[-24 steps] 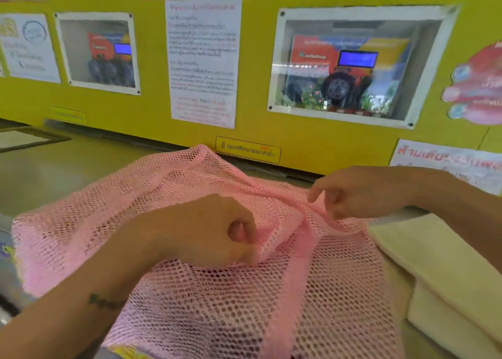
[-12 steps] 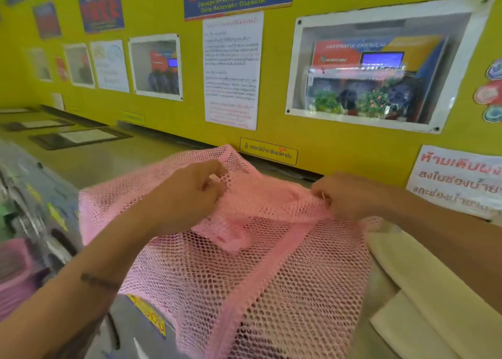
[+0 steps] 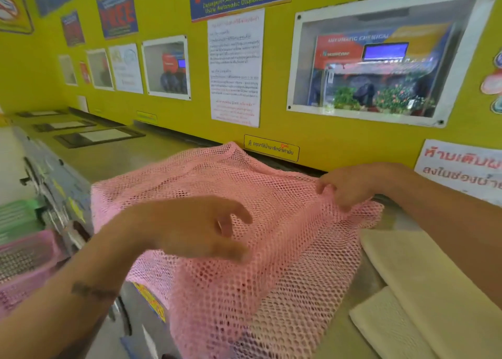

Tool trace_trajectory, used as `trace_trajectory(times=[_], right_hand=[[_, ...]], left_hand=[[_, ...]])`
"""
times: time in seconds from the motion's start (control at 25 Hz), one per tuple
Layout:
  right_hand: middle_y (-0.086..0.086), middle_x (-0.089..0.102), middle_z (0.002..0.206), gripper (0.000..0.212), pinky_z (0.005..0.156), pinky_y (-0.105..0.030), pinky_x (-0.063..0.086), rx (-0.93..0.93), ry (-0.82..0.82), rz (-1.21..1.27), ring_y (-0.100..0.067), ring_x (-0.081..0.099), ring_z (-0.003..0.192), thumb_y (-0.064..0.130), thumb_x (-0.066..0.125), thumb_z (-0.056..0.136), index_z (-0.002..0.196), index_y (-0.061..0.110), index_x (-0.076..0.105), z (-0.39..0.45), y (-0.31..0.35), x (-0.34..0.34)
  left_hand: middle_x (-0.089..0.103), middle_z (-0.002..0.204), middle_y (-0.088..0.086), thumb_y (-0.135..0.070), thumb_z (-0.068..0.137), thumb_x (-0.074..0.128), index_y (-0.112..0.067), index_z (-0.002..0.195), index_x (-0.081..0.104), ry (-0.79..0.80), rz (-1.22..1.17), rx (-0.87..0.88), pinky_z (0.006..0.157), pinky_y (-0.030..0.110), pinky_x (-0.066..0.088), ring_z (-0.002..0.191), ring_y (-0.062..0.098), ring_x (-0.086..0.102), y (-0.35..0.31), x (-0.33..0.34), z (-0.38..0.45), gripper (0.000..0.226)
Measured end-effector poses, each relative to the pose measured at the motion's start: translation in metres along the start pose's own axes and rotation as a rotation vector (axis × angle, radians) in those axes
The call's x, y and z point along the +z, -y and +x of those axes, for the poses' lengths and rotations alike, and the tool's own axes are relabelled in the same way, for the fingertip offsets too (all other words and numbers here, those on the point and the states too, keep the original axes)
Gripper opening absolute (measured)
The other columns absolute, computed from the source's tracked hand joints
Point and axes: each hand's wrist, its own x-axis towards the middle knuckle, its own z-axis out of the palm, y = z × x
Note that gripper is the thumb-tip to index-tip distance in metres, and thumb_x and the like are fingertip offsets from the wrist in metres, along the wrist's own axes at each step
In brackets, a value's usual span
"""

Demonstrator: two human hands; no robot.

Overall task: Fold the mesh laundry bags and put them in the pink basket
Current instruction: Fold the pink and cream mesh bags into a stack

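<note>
A pink mesh laundry bag (image 3: 285,250) lies spread over the top of a washing machine, its lower part hanging over the front edge. My left hand (image 3: 195,231) hovers just above the bag's middle, fingers spread and blurred by motion, holding nothing. My right hand (image 3: 350,187) pinches the bag's right edge near the yellow wall. The pink basket (image 3: 24,266) sits low at the far left, partly cut off by the frame.
Folded cream mesh bags (image 3: 423,288) lie stacked at the right. A green basket (image 3: 16,217) stands behind the pink one. The grey machine front (image 3: 62,193) drops off at the left. A yellow wall with posters (image 3: 236,68) rises right behind the bag.
My left hand has let go of the fold it gripped and opened above the bag. My right hand moved right along the edge. The bag lies flatter, and the view swung left.
</note>
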Motion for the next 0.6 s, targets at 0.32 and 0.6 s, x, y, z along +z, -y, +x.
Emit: trace_trajectory(times=[0.32,0.6], right_hand=[[-0.001,0.063,0.078,0.016,0.058,-0.04,0.045,-0.042,-0.323,-0.017,-0.021,0.057,0.069,0.008,0.051,0.083,0.075,0.014,0.064,0.018,-0.041,0.011],[-0.002,0.065,0.116,0.033,0.084,-0.03,0.053,-0.052,-0.127,-0.075,-0.025,0.06,0.101,0.008,0.044,0.093,0.113,0.009,0.07,-0.011,-0.023,-0.022]], left_hand=[[0.058,0.075,-0.011,-0.037,0.091,0.057,-0.036,0.08,0.057,-0.081,0.127,0.125,0.068,0.03,0.045,0.072,0.009,0.056,-0.026,0.014,0.008,0.012],[0.074,0.091,-0.006,-0.06,0.072,0.059,-0.028,0.097,0.074,-0.167,-0.361,0.109,0.077,0.029,0.046,0.082,0.008,0.066,-0.001,-0.015,-0.012,0.043]])
